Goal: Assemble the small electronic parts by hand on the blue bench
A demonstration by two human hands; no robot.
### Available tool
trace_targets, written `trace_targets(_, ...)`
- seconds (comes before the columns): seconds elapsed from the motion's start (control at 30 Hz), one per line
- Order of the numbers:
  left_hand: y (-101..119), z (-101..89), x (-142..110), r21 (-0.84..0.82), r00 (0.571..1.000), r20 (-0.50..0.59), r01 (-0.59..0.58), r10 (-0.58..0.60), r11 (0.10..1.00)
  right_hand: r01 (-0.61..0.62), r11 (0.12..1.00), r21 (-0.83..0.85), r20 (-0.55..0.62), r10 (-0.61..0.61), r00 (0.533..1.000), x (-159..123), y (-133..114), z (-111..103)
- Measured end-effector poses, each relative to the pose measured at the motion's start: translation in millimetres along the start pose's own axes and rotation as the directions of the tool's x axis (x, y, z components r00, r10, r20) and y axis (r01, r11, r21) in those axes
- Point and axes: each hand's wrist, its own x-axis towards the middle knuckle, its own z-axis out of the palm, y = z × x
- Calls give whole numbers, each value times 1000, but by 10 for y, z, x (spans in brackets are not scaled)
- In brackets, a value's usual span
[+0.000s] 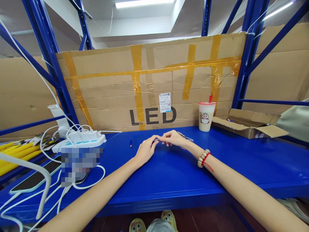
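Over the blue shelf top [183, 170], my two hands meet at their fingertips. My left hand [145, 150] is closed, thumb and fingers pinching a small dark, shiny piece [156, 140] that is mostly covered. The fingers of my right hand [174, 138] close in a pinch at that same spot; whether they grip the piece too is hidden. Just behind the right hand lies a thin dark object with a pale, wire-like end [185, 136], partly covered. A short blue cylinder, like a pen cap [130, 143], stands left of my hands.
On the left are a white power strip [79, 143], tangled white cables and a phone [36, 175]. A lidded drink cup [207, 117] and an open cardboard box [251, 124] stand at the back right. Taped cardboard [111, 96] closes off the back.
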Motion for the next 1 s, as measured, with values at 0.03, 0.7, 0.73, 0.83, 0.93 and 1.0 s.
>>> trace_targets(0.03, -1, 1, 2, -2, 1000, 1, -2, 2, 1000, 5, 1000, -1, -3, -5, 1000, 9, 9, 5)
trace_targets(0.7, -37, 18, 52, -35, 991, -94, 94, -97, 995, 249, 968, -11, -187, -247, 951, 59, 10, 8)
trace_targets(0.73, -36, 19, 51, -36, 991, -94, 89, -92, 995, 251, 968, -17, -190, -250, 950, 58, 3, 2)
trace_targets(0.83, -20, 11, 43, -42, 994, -83, 63, -66, 997, 245, 969, -31, -191, -246, 950, 46, -26, -22)
trace_targets(0.93, 0, 4, 30, -30, 997, -63, 40, -42, 999, 252, 967, -42, -167, -255, 952, 39, -41, -47)
trace_targets(1.0, 8, 6, 19, -13, 998, -52, 24, -25, 1000, 264, 963, -46, -136, -268, 954, 44, -30, -63)
